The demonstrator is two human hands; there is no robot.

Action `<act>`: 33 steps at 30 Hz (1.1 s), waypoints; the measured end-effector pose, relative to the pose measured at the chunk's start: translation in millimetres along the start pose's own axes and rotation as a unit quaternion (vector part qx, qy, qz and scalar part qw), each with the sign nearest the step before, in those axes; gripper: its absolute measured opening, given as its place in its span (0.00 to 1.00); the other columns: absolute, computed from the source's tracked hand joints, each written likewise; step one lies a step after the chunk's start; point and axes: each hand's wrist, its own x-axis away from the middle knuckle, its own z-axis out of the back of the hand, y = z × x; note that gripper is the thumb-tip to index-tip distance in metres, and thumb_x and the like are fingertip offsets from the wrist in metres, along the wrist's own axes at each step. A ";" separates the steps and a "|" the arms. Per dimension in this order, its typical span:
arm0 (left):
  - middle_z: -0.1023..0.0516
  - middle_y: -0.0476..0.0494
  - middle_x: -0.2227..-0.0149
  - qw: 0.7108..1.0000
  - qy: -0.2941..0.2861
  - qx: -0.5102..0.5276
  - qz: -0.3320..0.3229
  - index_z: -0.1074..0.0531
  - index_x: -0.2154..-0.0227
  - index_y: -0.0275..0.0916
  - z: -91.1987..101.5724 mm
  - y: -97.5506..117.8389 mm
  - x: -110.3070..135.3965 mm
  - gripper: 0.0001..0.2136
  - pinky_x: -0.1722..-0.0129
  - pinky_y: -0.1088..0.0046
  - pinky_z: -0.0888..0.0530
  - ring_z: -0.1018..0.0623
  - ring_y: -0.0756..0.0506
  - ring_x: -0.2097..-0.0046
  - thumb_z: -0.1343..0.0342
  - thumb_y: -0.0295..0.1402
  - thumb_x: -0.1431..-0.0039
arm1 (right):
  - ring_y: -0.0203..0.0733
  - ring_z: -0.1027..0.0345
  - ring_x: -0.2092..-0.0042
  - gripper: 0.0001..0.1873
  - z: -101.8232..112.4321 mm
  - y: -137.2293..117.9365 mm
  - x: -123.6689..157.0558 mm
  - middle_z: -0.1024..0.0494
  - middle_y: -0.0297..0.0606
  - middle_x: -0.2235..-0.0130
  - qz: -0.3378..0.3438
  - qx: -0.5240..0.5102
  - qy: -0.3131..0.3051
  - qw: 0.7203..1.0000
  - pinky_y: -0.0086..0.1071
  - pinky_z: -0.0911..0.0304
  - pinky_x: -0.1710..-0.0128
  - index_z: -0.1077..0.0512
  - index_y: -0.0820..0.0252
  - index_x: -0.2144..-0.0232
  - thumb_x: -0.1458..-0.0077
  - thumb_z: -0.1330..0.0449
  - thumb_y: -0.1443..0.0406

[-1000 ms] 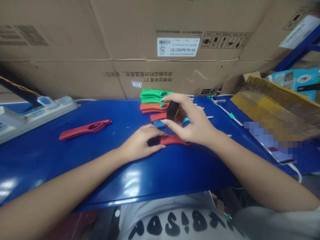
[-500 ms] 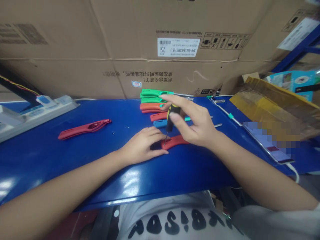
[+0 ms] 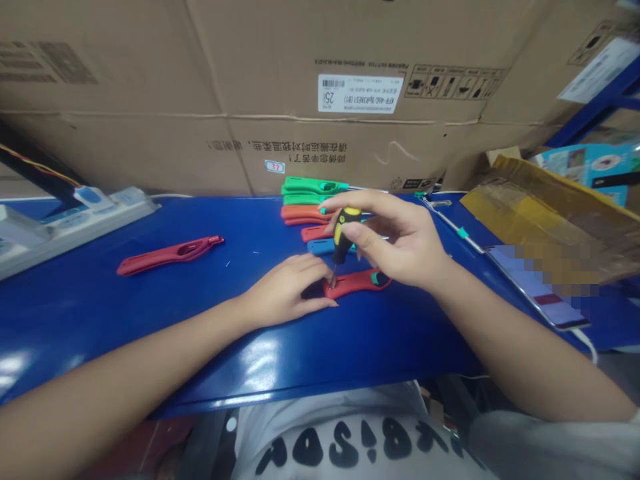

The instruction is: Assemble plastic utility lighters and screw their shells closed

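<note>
My right hand (image 3: 403,240) is closed around a yellow-and-black screwdriver (image 3: 341,233), held almost upright. Its thin shaft points down at the left end of a red utility lighter (image 3: 357,283), with the tip at the surface there. That lighter lies flat on the blue table, and a dark opening with a green part shows near its right end. Around the lighter's left end, my left hand (image 3: 287,290) steadies it between thumb and fingers. Just behind lie a blue lighter (image 3: 320,247) and a red-orange lighter (image 3: 314,233), both partly covered by my right hand.
Farther back are an orange lighter (image 3: 303,215) and green lighters (image 3: 310,186). A dark red lighter casing (image 3: 170,255) lies left, near tiny metal pins. A power strip (image 3: 100,220) borders the left side. To the right are a phone (image 3: 545,293) and a taped package (image 3: 540,213); cardboard (image 3: 175,80) stands behind.
My right hand has shifted slightly right and turned, showing more of the screwdriver's handle and of the red lighter's right end. My left hand stays in place.
</note>
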 end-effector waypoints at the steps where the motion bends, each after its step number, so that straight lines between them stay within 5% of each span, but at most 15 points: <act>1: 0.21 0.43 0.58 1.000 -0.001 0.000 0.002 0.28 0.59 0.39 0.0 0.0 0.0 0.13 0.51 0.63 0.29 0.23 0.41 0.54 0.39 0.43 0.35 | 0.37 0.24 0.63 0.14 0.2 1.3 0.0 0.18 0.37 0.59 0.036 0.039 0.020 0.998 0.32 0.26 0.61 0.23 0.58 0.53 0.37 0.37 0.59; 4: 0.21 0.43 0.58 1.000 -0.004 0.004 0.005 0.28 0.60 0.39 0.1 0.2 0.1 0.12 0.50 0.63 0.30 0.24 0.41 0.54 0.40 0.44 0.35 | 0.39 0.24 0.62 0.13 0.9 3.2 0.3 0.17 0.39 0.60 0.090 0.129 0.059 0.986 0.34 0.27 0.59 0.21 0.58 0.55 0.38 0.36 0.58; 8: 0.21 0.43 0.57 1.000 -0.003 0.009 0.003 0.28 0.58 0.39 0.3 0.2 0.4 0.13 0.50 0.63 0.30 0.24 0.42 0.53 0.40 0.43 0.35 | 0.33 0.24 0.64 0.19 1.9 1.3 -0.8 0.19 0.39 0.50 0.016 0.039 -0.017 0.999 0.31 0.26 0.62 0.28 0.57 0.43 0.29 0.51 0.64; 14: 0.21 0.44 0.58 1.000 -0.004 0.015 0.005 0.29 0.60 0.39 0.6 0.0 -0.3 0.12 0.50 0.63 0.30 0.24 0.41 0.53 0.39 0.42 0.36 | 0.38 0.25 0.64 0.14 1.8 4.4 0.3 0.18 0.36 0.62 0.101 0.125 0.045 0.986 0.32 0.27 0.60 0.22 0.59 0.55 0.39 0.35 0.57; 18: 0.21 0.43 0.56 1.000 -0.001 0.008 -0.001 0.29 0.59 0.39 0.2 -0.5 0.1 0.12 0.50 0.63 0.30 0.23 0.41 0.53 0.40 0.43 0.35 | 0.35 0.24 0.61 0.20 1.3 3.2 2.9 0.22 0.41 0.46 0.032 0.048 -0.039 0.998 0.32 0.26 0.59 0.33 0.57 0.38 0.29 0.51 0.63; 20: 0.21 0.42 0.56 1.000 0.005 0.003 -0.007 0.29 0.59 0.39 -0.4 -0.7 0.5 0.12 0.50 0.63 0.29 0.23 0.41 0.53 0.40 0.43 0.35 | 0.34 0.24 0.63 0.20 1.7 2.2 3.6 0.21 0.39 0.47 0.006 0.022 -0.053 0.998 0.31 0.26 0.62 0.33 0.55 0.39 0.30 0.47 0.61; 24: 0.21 0.43 0.58 1.000 0.020 0.002 -0.017 0.29 0.60 0.39 -0.5 -0.2 0.2 0.12 0.51 0.64 0.28 0.23 0.42 0.54 0.39 0.43 0.36 | 0.41 0.23 0.60 0.18 1.6 1.8 3.4 0.18 0.39 0.54 0.076 0.116 0.015 0.990 0.36 0.25 0.57 0.24 0.55 0.50 0.39 0.36 0.55; 29: 0.21 0.43 0.57 1.000 -0.007 0.021 0.002 0.28 0.58 0.39 1.1 0.9 -0.9 0.11 0.50 0.63 0.29 0.24 0.42 0.53 0.39 0.42 0.35 | 0.39 0.22 0.55 0.20 -2.3 4.7 1.5 0.21 0.39 0.48 -0.010 0.049 -0.020 0.999 0.35 0.25 0.57 0.33 0.54 0.39 0.28 0.53 0.60; 33: 0.22 0.43 0.56 1.000 -0.010 0.026 0.001 0.29 0.58 0.39 0.6 -0.7 -0.1 0.12 0.49 0.62 0.30 0.24 0.42 0.52 0.39 0.42 0.35 | 0.40 0.22 0.58 0.16 -2.2 8.1 2.9 0.19 0.39 0.53 0.021 0.084 0.012 0.996 0.33 0.25 0.60 0.26 0.57 0.50 0.36 0.39 0.56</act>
